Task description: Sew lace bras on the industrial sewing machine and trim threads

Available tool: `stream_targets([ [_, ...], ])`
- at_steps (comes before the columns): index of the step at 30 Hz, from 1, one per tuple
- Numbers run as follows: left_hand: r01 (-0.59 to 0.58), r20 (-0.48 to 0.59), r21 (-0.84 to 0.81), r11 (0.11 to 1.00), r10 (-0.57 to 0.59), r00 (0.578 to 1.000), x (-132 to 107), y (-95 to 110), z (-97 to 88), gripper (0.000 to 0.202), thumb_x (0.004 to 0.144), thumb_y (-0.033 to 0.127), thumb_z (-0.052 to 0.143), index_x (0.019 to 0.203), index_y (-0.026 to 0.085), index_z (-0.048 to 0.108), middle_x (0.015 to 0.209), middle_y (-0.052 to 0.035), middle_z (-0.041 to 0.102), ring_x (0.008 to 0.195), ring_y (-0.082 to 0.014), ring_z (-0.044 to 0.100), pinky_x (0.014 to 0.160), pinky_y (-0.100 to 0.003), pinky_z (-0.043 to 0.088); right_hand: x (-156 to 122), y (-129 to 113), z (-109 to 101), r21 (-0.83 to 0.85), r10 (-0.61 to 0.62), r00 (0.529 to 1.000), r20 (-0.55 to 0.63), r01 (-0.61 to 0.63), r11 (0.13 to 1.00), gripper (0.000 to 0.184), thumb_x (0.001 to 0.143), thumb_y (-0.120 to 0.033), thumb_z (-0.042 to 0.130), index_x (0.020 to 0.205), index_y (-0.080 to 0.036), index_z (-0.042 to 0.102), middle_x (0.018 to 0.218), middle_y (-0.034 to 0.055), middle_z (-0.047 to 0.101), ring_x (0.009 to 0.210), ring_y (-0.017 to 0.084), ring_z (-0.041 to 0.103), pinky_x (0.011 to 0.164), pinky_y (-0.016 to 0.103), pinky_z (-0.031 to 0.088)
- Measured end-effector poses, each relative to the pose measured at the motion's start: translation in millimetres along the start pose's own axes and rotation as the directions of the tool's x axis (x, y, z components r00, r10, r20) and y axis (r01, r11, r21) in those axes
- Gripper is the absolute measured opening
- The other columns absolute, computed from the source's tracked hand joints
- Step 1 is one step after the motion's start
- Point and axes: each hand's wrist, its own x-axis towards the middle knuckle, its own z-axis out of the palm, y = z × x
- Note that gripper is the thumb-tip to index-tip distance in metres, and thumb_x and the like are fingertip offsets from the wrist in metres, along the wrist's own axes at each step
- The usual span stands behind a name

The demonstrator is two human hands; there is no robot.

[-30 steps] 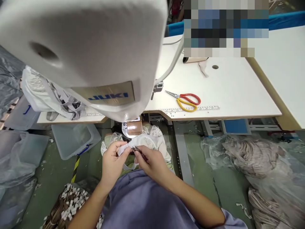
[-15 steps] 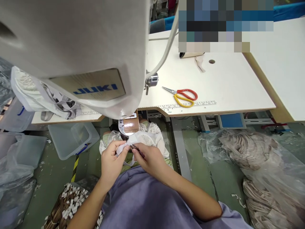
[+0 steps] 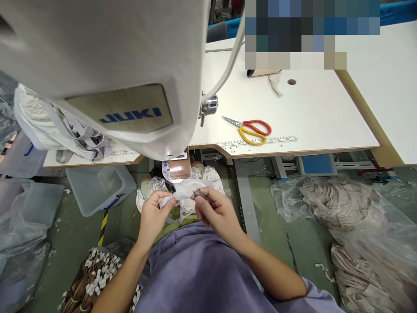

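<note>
My left hand (image 3: 155,214) pinches a small piece of white fabric (image 3: 182,198) in my lap, below the head of a white JUKI sewing machine (image 3: 107,65). My right hand (image 3: 216,211) is closed round a small dark metal snipping tool (image 3: 198,194), its tip just right of the fabric's pinched edge. More white lacy fabric (image 3: 208,176) lies on my knees under the hands. Red and yellow scissors (image 3: 252,129) rest on the white table (image 3: 312,117), well away from both hands.
A clear plastic bin (image 3: 99,187) stands on the floor at left, beside plastic bags (image 3: 22,217). Bagged beige fabric (image 3: 342,208) piles up at right. A heap of brown bundles with white tags (image 3: 91,278) lies at lower left. Grey straps (image 3: 81,139) hang off the table's left end.
My right hand has drawn the snipping tool a little to the right and up, away from the fabric edge. The left hand keeps its pinch on the white fabric.
</note>
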Motion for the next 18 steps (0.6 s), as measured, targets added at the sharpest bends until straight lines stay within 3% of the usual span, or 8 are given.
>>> stream_targets([
  [3, 0.021, 0.016, -0.072, 0.997, -0.02, 1.0, 1, 0, 1.6, 0.034, 0.078, 0.043, 0.08, 0.097, 0.018, 0.065, 0.086, -0.0043, 0.077, 0.082, -0.0216, 0.075, 0.08, -0.032, 0.056, 2, 2, -1, 0.04, -0.066, 0.996, -0.066, 0.068, 0.997, 0.023, 0.099, -0.044, 0.054, 0.092, -0.023, 0.058, 0.074, -0.0014, 0.061, 0.048, 0.01, 0.048, 0.046, 0.023, 0.038],
  [5, 0.034, 0.053, -0.097, 0.995, -0.029, 0.998, 0, 2, 3.7, 0.033, 0.079, 0.043, 0.08, 0.095, 0.018, 0.065, 0.086, -0.0037, 0.077, 0.081, -0.0207, 0.075, 0.079, -0.032, 0.057, 4, 5, 3, 0.148, -0.066, 0.997, -0.046, 0.072, 0.986, 0.023, 0.098, -0.046, 0.055, 0.094, -0.024, 0.057, 0.087, 0.0013, 0.063, 0.052, 0.01, 0.051, 0.049, 0.025, 0.041],
  [7, 0.065, 0.112, -0.123, 0.99, -0.051, 0.992, 0, 2, 4.1, 0.032, 0.079, 0.042, 0.079, 0.094, 0.018, 0.065, 0.087, -0.0035, 0.076, 0.081, -0.0202, 0.075, 0.078, -0.031, 0.057, 7, 5, 4, 0.304, -0.027, 1.0, -0.008, 0.029, 0.952, 0.022, 0.096, -0.047, 0.057, 0.093, -0.025, 0.054, 0.082, -0.001, 0.059, 0.049, 0.009, 0.047, 0.047, 0.024, 0.039],
  [9, 0.097, 0.144, -0.143, 0.985, -0.076, 0.987, 1, 1, 0.9, 0.032, 0.078, 0.041, 0.08, 0.093, 0.017, 0.066, 0.084, -0.0028, 0.075, 0.079, -0.0197, 0.075, 0.073, -0.029, 0.057, 9, -2, -5, 0.395, 0.003, 0.998, -0.069, 0.025, 0.918, 0.022, 0.094, -0.046, 0.06, 0.089, -0.026, 0.052, 0.063, -0.007, 0.043, 0.044, 0.009, 0.033, 0.043, 0.022, 0.032],
  [11, 0.127, 0.152, -0.162, 0.979, -0.103, 0.983, 2, -1, -5.5, 0.032, 0.076, 0.04, 0.082, 0.091, 0.017, 0.066, 0.079, -0.0017, 0.073, 0.075, -0.0185, 0.074, 0.069, -0.026, 0.055, 13, -16, -30, 0.4, -0.014, 0.965, -0.261, 0.121, 0.908, 0.02, 0.092, -0.041, 0.061, 0.084, -0.026, 0.051, 0.059, -0.0095, 0.023, 0.045, 0.01, 0.018, 0.042, 0.021, 0.025],
  [13, 0.146, 0.163, -0.184, 0.972, -0.116, 0.98, 3, -2, -11.8, 0.032, 0.074, 0.039, 0.083, 0.089, 0.017, 0.065, 0.076, -0.0008, 0.072, 0.072, -0.0171, 0.073, 0.066, -0.025, 0.054, 18, -31, -64, 0.342, -0.083, 0.885, -0.459, 0.262, 0.902, 0.02, 0.091, -0.037, 0.063, 0.081, -0.025, 0.05, 0.063, -0.0089, 0.016, 0.049, 0.011, 0.009, 0.043, 0.021, 0.023],
  [16, 0.137, 0.234, -0.161, 0.977, -0.097, 0.967, 4, 0, -14.2, 0.03, 0.076, 0.039, 0.081, 0.09, 0.017, 0.065, 0.077, -0.001, 0.072, 0.069, -0.0165, 0.072, 0.066, -0.026, 0.054, 29, -48, -110, 0.223, -0.188, 0.782, -0.595, 0.385, 0.896, 0.02, 0.085, -0.033, 0.07, 0.081, -0.023, 0.052, 0.068, -0.0082, 0.019, 0.052, 0.011, 0.009, 0.046, 0.022, 0.023],
  [18, 0.115, 0.301, -0.113, 0.987, -0.077, 0.951, 4, 6, -12.2, 0.028, 0.079, 0.038, 0.079, 0.092, 0.018, 0.066, 0.079, -0.0019, 0.072, 0.069, -0.0169, 0.071, 0.066, -0.027, 0.054, 36, -54, -132, 0.154, -0.226, 0.759, -0.611, 0.394, 0.906, 0.021, 0.078, -0.03, 0.074, 0.083, -0.022, 0.055, 0.069, -0.0074, 0.027, 0.053, 0.01, 0.017, 0.047, 0.023, 0.024],
])
